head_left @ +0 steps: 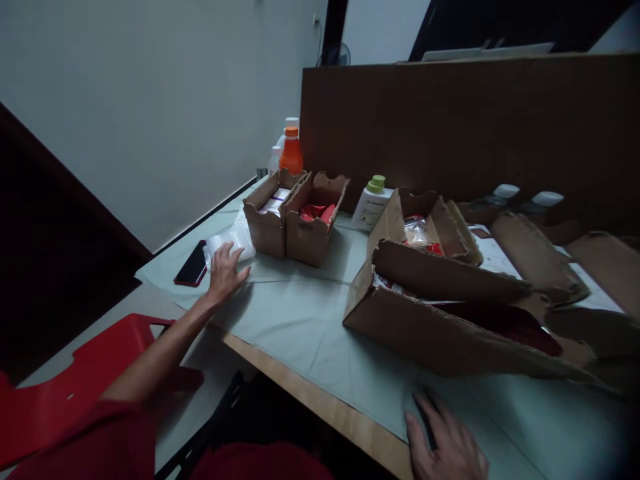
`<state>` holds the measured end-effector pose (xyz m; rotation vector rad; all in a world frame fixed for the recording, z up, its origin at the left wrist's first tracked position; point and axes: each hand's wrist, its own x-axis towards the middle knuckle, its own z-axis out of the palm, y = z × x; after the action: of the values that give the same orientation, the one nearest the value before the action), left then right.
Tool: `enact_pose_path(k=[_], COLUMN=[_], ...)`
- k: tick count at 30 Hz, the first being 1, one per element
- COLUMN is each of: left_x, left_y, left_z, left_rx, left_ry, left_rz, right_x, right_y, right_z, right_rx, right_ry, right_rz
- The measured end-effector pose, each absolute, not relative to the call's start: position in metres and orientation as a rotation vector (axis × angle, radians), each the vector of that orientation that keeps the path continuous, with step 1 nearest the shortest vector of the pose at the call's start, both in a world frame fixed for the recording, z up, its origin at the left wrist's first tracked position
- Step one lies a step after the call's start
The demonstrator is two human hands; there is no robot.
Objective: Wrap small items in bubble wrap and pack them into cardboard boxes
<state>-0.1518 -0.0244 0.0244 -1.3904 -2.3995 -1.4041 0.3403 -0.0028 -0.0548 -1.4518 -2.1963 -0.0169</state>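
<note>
My left hand reaches across the table with its fingers spread, and the fingertips are over the near edge of a clear bubble-wrap piece. Whether they touch the wrap I cannot tell. Just left of that hand lies a dark phone with a red edge. My right hand is low on the table near the front edge, its fingers bent around a slim dark object between thumb and fingers. Blur and the hand itself hide what this object is.
Two small cardboard boxes stand beyond the bubble wrap. Larger cardboard boxes fill the right side. A white bottle with a green cap and an orange bottle stand farther back. A red chair is at the left.
</note>
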Motion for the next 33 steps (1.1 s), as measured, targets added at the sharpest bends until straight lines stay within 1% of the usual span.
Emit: enact_pose_path(k=[4,8,10,12,14,18,22,25,27,28,31,33], left_x=[-0.191,-0.193,-0.184,-0.165,-0.134,-0.058,0.003,0.028,0.038,0.041,0.044,0.04], left_y=[-0.003,-0.011,-0.026,-0.045,-0.062,-0.079,-0.082,-0.087,-0.091,-0.092,-0.089,-0.083], left_z=[0.025,0.034,0.046,0.061,0.072,0.075,0.063,0.056,0.051,0.048,0.036,0.028], left_rx=[-1.311,-1.216,-1.15,-1.063,-0.994,-1.042,-1.09,-1.199,-1.372,-1.484,-1.674,-1.685], left_ry=[-2.414,-2.329,-2.253,-2.185,-2.167,-2.388,-2.718,-2.74,-2.719,-2.754,-3.019,-3.122], left_rz=[-1.281,-1.368,-1.49,-1.783,-2.192,-2.879,-3.265,-3.505,-3.509,-3.429,-3.012,-2.826], right_x=[0.339,0.343,0.339,0.327,0.305,0.247,0.214,0.216,0.223,0.228,0.253,0.28], right_y=[-0.001,-0.004,-0.007,-0.011,-0.016,-0.029,-0.036,-0.041,-0.044,-0.045,-0.042,-0.04], right_z=[-0.055,-0.055,-0.049,-0.037,-0.018,0.028,0.052,0.052,0.047,0.043,0.031,0.024], right_rx=[-1.436,-1.446,-1.429,-1.365,-1.263,-1.01,-0.854,-0.972,-1.115,-1.172,-1.307,-1.393], right_ry=[-2.202,-2.167,-2.14,-2.116,-2.091,-2.111,-2.237,-2.161,-1.99,-1.884,-1.445,-1.11], right_rz=[-0.048,-0.024,0.01,0.116,0.297,0.62,0.764,0.872,0.983,1.061,1.348,1.418])
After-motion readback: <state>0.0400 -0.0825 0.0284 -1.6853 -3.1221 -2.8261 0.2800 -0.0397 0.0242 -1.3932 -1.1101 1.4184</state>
